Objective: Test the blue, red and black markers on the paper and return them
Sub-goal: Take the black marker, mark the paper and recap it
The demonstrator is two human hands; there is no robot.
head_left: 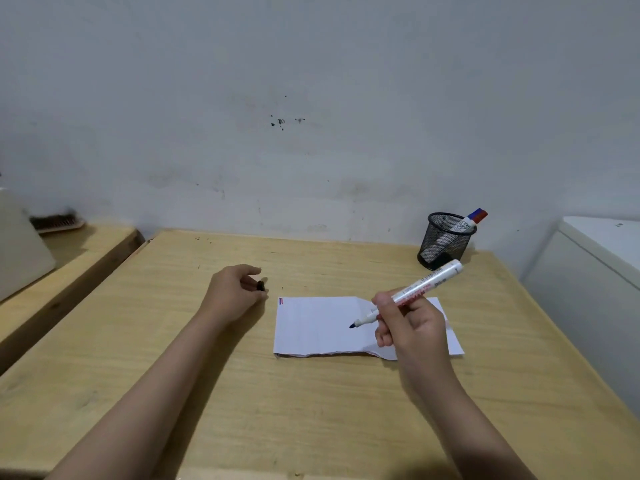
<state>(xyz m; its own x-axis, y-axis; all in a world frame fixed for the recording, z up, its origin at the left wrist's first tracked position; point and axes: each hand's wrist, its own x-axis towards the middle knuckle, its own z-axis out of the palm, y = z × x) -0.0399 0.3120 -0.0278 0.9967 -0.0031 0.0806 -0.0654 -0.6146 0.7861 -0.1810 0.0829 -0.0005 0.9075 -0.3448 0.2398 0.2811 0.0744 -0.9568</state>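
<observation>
My right hand grips an uncapped white marker with a dark tip, and the tip hovers at or just above the middle of the white paper. Short blue and red strokes show at the paper's top left corner. My left hand rests on the table left of the paper, fingers curled around a small black cap. A black mesh pen cup stands at the back right and holds two capped markers, one blue-capped and one red-capped.
The wooden table runs up to a pale wall. A white cabinet stands at the right edge. To the left sits a lower wooden surface with a beige object and a brush.
</observation>
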